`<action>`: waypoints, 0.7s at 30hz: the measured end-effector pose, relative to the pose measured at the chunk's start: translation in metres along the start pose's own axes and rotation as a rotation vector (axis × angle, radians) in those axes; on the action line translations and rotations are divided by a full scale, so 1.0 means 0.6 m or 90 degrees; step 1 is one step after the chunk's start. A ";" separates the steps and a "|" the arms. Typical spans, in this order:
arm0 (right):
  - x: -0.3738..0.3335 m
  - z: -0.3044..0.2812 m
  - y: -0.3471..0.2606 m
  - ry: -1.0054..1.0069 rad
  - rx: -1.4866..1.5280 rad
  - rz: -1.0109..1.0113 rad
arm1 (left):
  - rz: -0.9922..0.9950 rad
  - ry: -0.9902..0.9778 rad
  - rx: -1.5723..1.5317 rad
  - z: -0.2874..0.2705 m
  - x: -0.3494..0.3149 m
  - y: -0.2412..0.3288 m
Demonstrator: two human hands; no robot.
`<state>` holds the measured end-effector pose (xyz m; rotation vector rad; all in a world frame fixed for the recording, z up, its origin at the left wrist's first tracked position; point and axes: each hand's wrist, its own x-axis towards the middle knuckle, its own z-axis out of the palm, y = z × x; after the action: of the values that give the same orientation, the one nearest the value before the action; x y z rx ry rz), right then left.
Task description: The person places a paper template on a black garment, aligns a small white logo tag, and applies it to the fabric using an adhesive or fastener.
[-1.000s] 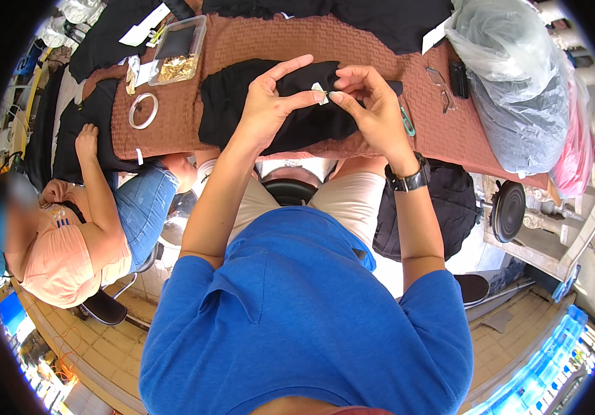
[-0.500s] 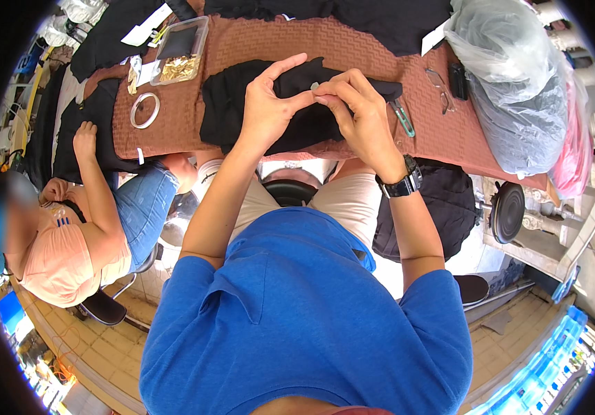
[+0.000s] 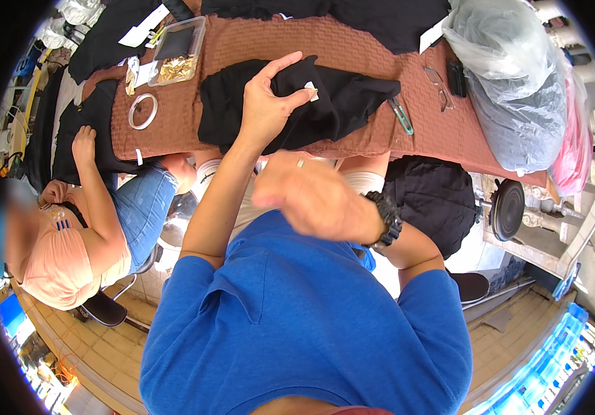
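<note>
Since half a second ago the right hand [image 3: 318, 200] has left the black garment [image 3: 297, 104] and drawn back toward the chest, where it now shows blurred, palm turned down, fingers loosely spread and holding nothing. Left hand [image 3: 266, 104] stays on the garment, thumb and fingers pinching a fold of the cloth beside a small white tag [image 3: 311, 88], with the forefinger raised. Earlier both hands met over that tag; now only the left one is there. Lying on the brown woven cloth of the counter [image 3: 352, 41], the garment keeps its long axis running left to right along the counter, one narrower end pointing toward the right, near a pair of green-handled snips [image 3: 402, 115]. Farther right lie a pair of glasses [image 3: 437, 83] and a big grey plastic bag [image 3: 518, 97] with a pink one [image 3: 574, 145] behind it. To the left sit a white ring [image 3: 143, 111] and a clear tray [image 3: 181, 52] holding gold-coloured bits. A second person in an orange top [image 3: 62, 256] sits at the left, one hand on dark cloth. Nothing lies across the garment except the left hand.
</note>
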<state>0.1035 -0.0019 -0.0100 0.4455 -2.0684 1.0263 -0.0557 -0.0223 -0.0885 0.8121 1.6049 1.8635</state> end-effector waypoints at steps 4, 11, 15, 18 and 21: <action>0.005 0.003 -0.029 -0.018 0.083 -0.009 | 0.043 0.016 0.091 0.002 -0.005 0.009; -0.005 -0.008 0.014 0.138 0.055 0.307 | -0.058 -0.013 -0.106 -0.010 -0.013 0.049; -0.033 -0.036 0.090 0.235 -0.017 0.396 | -0.038 -0.016 -0.116 -0.010 -0.015 0.053; -0.034 -0.052 0.112 0.234 -0.173 0.344 | -0.028 -0.022 -0.124 -0.009 -0.015 0.054; -0.029 -0.057 0.107 0.210 -0.187 0.369 | -0.045 -0.001 -0.107 0.000 -0.014 0.063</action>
<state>0.0932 0.0643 -0.0440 -0.4723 -2.0320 1.0045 -0.0508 -0.0341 -0.0521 0.6755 1.4343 1.9164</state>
